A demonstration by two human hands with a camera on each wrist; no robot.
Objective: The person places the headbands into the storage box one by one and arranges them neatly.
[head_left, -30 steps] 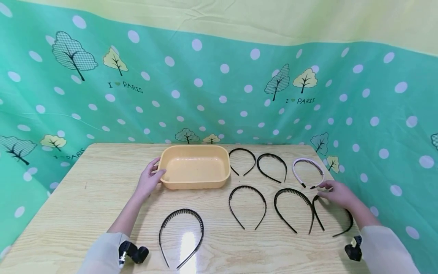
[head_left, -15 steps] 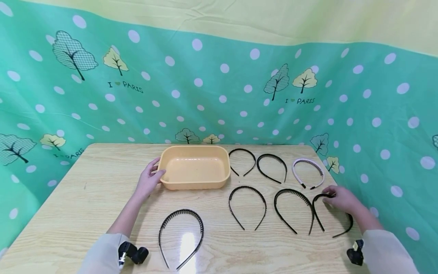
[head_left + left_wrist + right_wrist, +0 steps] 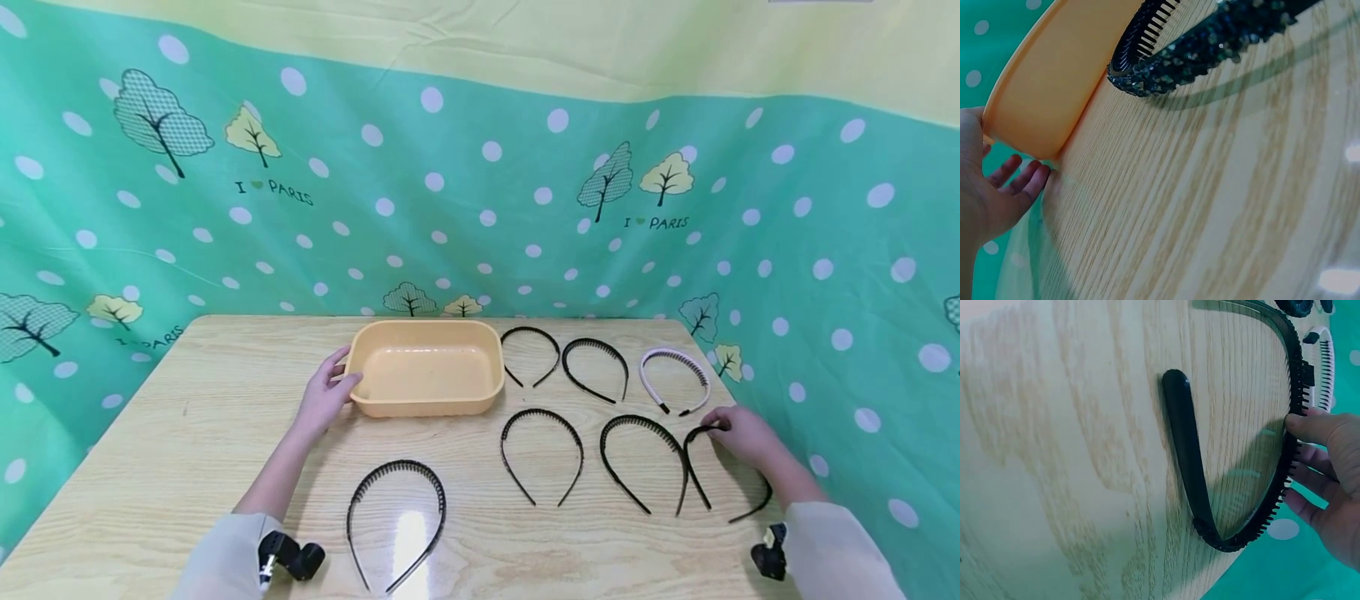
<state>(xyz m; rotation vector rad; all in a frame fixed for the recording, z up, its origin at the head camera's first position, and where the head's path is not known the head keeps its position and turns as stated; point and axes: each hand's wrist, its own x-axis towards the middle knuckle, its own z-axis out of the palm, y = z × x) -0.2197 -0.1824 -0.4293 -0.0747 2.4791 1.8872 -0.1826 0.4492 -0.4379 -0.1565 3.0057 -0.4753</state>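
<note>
At the back left of the table, my left hand (image 3: pixel 324 398) holds the left end of a pale orange plastic basin (image 3: pixel 427 372). Its thumb hooks over the rim while the other fingers lie along the outside. Over on the right, my right hand (image 3: pixel 742 435) pinches the toothed band of a black headband (image 3: pixel 1185 437), thumb on the inner side and fingers on the outer. In the head view the hand and wrist cover part of that headband. A white headband (image 3: pixel 643 375) with dark tips lies just beyond the right hand.
Several more black headbands lie on the wooden table (image 3: pixel 225 400), one of them touching or overlapping the pinched one. A front-left headband (image 3: pixel 1210 47) has a sparkly beaded surface. Green polka-dot cloth (image 3: pixel 487 183) hangs behind and to the right.
My right hand has drawn back from near the white headband to the black one and now pinches its top. The left hand and basin stay put.
</note>
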